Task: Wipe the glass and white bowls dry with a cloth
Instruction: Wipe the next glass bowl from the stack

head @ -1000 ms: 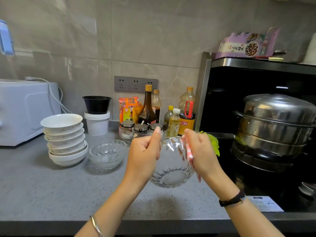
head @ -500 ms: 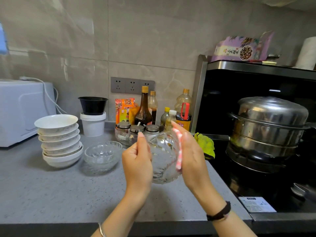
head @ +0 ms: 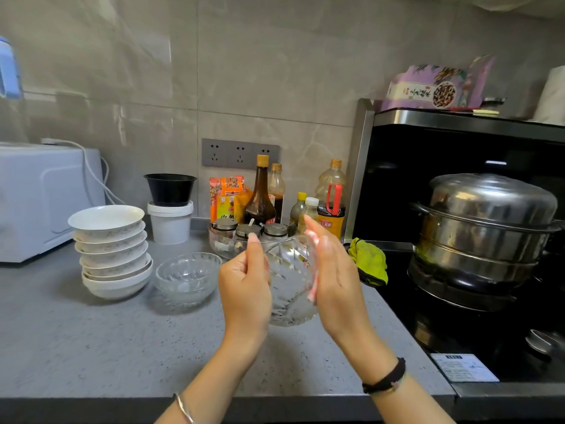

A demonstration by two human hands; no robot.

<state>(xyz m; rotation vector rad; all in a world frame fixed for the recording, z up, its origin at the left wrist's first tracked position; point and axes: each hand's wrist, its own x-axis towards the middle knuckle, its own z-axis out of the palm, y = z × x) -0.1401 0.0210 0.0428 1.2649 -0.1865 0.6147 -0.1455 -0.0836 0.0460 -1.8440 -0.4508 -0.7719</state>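
We see the glass bowl point(head: 290, 286) held up over the near middle of the bench point(head: 91, 347), tipped on its side between the two hands. The left hand point(head: 244, 289) has its grip narrow on the bowl, fingers curled at the left edge and thumb pointing up. The right hand point(head: 333, 283) lies flat against the bowl's right side with straight fingers, pressing rather than clasping. A thin pink-and-white strip point(head: 313, 289) shows between that palm and the glass; we cannot tell what it is.

The cloth point(head: 370, 264), yellow-green and crumpled, lies just right of the hands at the edge of the stove point(head: 458, 332), and neither hand touches it. A second glass bowl point(head: 186, 276) stands upright on the bench just left of the hands. Touching or nearly touching its left side is the stack of white bowls point(head: 113, 252).

We judge the task far from done. No wiping is under way with the cloth set aside, and we cannot tell whether the held bowl is dry. The other glass bowl and the whole white stack show no sign either way, so we count them as left to do.

Farther back stand condiment bottles point(head: 260, 194), and a steamer pot point(head: 489, 224) sits on the stove at the right.
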